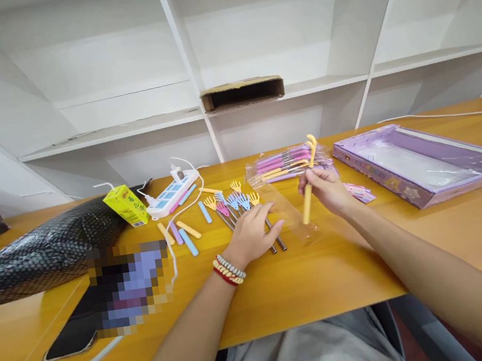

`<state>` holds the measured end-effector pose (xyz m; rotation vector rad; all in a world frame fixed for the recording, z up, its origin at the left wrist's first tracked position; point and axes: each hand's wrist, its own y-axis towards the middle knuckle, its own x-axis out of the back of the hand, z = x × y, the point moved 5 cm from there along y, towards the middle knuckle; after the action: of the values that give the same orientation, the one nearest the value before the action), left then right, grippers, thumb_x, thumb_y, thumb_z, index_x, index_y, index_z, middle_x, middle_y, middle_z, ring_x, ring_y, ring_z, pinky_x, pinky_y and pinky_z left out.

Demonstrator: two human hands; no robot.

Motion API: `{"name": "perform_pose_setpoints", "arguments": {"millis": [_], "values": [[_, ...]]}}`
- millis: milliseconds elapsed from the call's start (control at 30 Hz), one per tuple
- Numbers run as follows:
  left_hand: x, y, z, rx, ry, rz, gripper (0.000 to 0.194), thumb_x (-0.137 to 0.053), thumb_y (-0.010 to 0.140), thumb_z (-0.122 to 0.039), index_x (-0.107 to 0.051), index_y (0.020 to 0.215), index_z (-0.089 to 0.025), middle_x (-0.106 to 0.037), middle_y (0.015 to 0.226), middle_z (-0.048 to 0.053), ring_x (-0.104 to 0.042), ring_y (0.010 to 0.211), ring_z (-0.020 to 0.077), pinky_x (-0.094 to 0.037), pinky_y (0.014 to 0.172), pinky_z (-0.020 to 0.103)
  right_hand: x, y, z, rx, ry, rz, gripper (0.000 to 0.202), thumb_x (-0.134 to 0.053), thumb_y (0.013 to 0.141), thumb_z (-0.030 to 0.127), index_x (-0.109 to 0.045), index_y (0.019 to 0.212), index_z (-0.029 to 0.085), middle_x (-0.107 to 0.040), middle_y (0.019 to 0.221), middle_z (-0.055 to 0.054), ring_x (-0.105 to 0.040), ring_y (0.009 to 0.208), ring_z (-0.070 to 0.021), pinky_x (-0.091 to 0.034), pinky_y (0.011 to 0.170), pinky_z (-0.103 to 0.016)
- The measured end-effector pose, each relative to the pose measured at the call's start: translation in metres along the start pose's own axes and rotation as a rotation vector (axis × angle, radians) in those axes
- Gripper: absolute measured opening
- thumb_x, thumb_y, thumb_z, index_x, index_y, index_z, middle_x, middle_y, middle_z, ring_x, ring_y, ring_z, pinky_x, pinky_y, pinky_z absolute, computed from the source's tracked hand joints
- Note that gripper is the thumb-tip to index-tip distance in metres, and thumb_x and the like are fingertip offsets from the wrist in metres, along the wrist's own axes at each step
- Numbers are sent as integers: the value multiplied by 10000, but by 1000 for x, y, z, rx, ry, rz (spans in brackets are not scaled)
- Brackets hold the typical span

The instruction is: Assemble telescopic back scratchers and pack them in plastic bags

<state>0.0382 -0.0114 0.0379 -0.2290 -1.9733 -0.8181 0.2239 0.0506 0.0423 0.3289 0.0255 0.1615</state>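
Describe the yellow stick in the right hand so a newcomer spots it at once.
On the wooden desk, look just left of the purple box. The right hand holds the yellow stick upright; unlike the loose sticks lying flat, it is raised, hand-shaped tip up.

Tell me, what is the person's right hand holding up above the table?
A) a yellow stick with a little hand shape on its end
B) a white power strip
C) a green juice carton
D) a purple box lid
A: the right hand grips a yellow stick tipped with a small hand shape, raised above the wooden table, while the left hand rests on the table by the other sticks.
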Motion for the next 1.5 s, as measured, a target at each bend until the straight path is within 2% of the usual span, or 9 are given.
{"name": "perform_pose_setpoints", "arguments": {"millis": [133, 233, 433, 600, 700, 867, 1000, 1267, 1500], "values": [[-12, -1, -11, -126, 82, 135, 396, -464, 840, -406, -529, 1156, -178, -593, 1112, 92, -530, 1038, 228, -365, 932, 372, 17, 5, 1, -110, -9, -3, 375, -556, 736, 545, -496, 687, 178, -517, 583, 4, -469, 444, -88, -339, 377, -204], [-21, -2, -17, -185, 89, 225, 370, -484, 827, -415, -566, 1113, -194, -608, 1085, 78, -540, 1024, 219, -358, 924, 364, 21, 4, -13, -251, -290, 87, 362, -585, 716, 507, -502, 629, 165, -487, 483, 21, -368, 341, -55, -234, 324, -188], [-25, -5, -18, -213, 108, 276, 361, -447, 845, -440, -606, 1086, -223, -590, 1114, 71, -525, 1040, 207, -323, 949, 369, 7, -7, -37, -457, -885, 351, 379, -634, 655, 465, -546, 465, 150, -538, 413, -34, -475, 373, -103, -357, 427, -223], [-27, -6, -19, -219, 91, 286, 380, -447, 843, -455, -601, 1115, -239, -577, 1102, 66, -518, 1023, 197, -326, 940, 356, -2, -6, -39, -446, -923, 261, 262, -717, 565, 376, -596, 529, 147, -570, 503, -29, -501, 470, -118, -333, 454, -221], [-27, -6, -18, -214, 91, 275, 379, -436, 849, -458, -600, 1116, -245, -567, 1117, 69, -510, 1036, 198, -317, 947, 362, -4, -5, -38, -394, -843, 259, 184, -674, 608, 311, -609, 589, 141, -572, 552, -13, -495, 512, -110, -319, 472, -210], [-17, -1, -12, -113, 91, 158, 364, -390, 877, -430, -608, 1055, -199, -586, 1083, 78, -503, 1041, 204, -314, 945, 374, -5, -4, -22, -134, -781, 168, 178, -552, 720, 319, -604, 676, 154, -546, 593, 15, -448, 553, -97, -315, 516, -208], [-9, 3, -3, 79, -21, 43, 358, -393, 871, -445, -617, 973, -185, -621, 998, 69, -528, 994, 206, -328, 934, 394, -15, -8, -10, -2, -539, 207, 237, -536, 756, 378, -621, 787, 159, -551, 628, 18, -415, 546, -88, -334, 536, -213], [-19, 8, 26, 494, -1051, -168, 303, -609, 720, -445, -562, 791, -154, -621, 708, 25, -586, 636, 132, -473, 638, 281, -32, -18, -3, -111, -197, 291, 341, -637, 694, 427, -583, 893, 155, -468, 548, 55, -342, 437, -50, -292, 426, -197], [-7, 3, 46, 637, -1112, -485, 302, -651, 687, -406, -521, 780, -149, -627, 679, 19, -579, 548, 104, -455, 544, 236, -35, -22, -7, -242, -4, 438, 406, -729, 604, 313, -547, 928, 150, -576, 679, 19, -481, 479, -60, -331, 406, -178]]}}
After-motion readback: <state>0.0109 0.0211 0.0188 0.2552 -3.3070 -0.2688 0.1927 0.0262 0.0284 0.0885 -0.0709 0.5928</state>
